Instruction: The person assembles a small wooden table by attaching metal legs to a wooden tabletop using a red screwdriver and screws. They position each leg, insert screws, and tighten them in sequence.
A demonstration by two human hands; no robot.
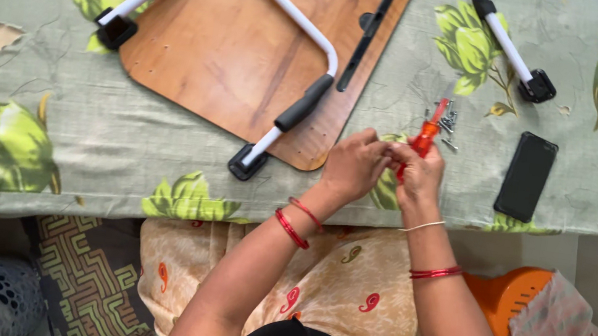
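My right hand (418,177) grips an orange-handled screwdriver (426,134), its tip pointing away toward a small pile of screws (446,124). My left hand (355,164) meets the right one at the fingertips, pinched on something too small to make out. Both hands hover over the near edge of a table covered with a green floral cloth (32,87). To the left lies a wooden board (238,44) with a white U-shaped tube leg (296,17) with black grips resting on it.
A black phone (526,176) lies face down right of my hands. A second white tube leg (510,53) with a black foot lies at the back right. An orange plastic chair (504,303) with a checked cloth stands at lower right.
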